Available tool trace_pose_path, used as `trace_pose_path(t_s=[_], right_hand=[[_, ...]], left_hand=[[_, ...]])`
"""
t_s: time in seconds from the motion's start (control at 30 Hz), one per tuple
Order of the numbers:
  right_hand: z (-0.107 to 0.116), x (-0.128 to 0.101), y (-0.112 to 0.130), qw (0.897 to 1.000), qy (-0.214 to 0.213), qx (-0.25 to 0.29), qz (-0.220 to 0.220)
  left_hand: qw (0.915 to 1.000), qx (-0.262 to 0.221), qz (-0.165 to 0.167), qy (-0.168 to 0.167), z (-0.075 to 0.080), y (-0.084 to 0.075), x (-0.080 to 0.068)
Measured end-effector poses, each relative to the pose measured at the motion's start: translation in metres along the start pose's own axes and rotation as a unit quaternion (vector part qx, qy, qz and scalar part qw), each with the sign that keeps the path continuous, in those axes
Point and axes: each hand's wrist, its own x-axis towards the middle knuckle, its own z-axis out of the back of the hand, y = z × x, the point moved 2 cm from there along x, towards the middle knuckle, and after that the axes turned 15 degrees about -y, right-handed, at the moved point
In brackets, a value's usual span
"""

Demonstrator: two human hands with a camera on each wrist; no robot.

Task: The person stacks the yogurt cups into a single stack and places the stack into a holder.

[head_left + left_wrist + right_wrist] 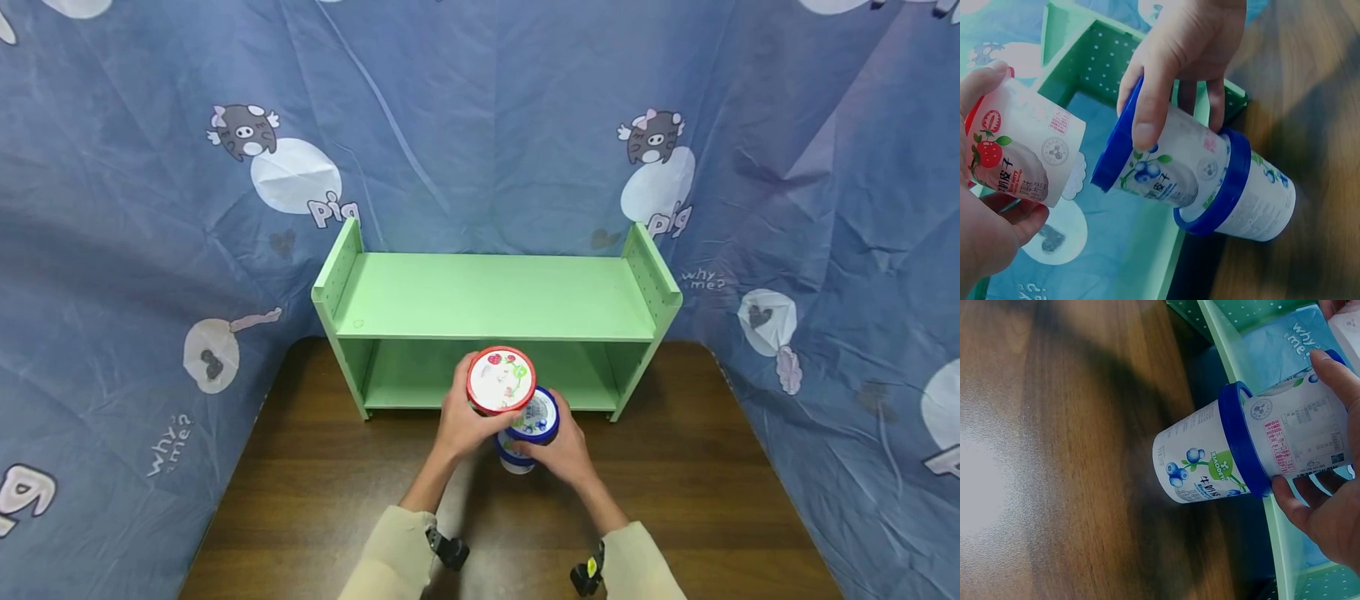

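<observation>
Blue cloth (112, 250) printed with pigs hangs left, behind and right of the scene. A green shelf (495, 296) with two levels stands at the far edge of a brown table (315, 500), its open front facing the person, directly beyond the cups.

Left hand (461, 421): fingers and thumb curled round a red cup (501, 381), red-rimmed with strawberry print, held in the air just in front of the shelf's lower level. Head view shows its lid facing up toward the camera; in the left wrist view the cup (1019, 156) tilts, its long axis leaning.

Right hand (562, 450): fingers and thumb grip the upper blue cup (534, 417), blueberry print, just right of and nearer than the red one. It sits stacked on a second blue cup (516, 460), the two sharing one long axis. In the right wrist view the lower cup (1200, 459) has its base close over the table; whether it touches cannot be told.

Both sleeves are pale, with a small camera clipped at each wrist.
</observation>
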Motion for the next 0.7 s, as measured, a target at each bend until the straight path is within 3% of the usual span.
trace_pose_path(t_s=[0.7], right_hand=[[0.000, 0.001, -0.003, 1.000, -0.005, -0.010, -0.023]], left_hand=[[0.9988, 0.010, 0.019, 0.044, -0.029, 0.001, -0.001]])
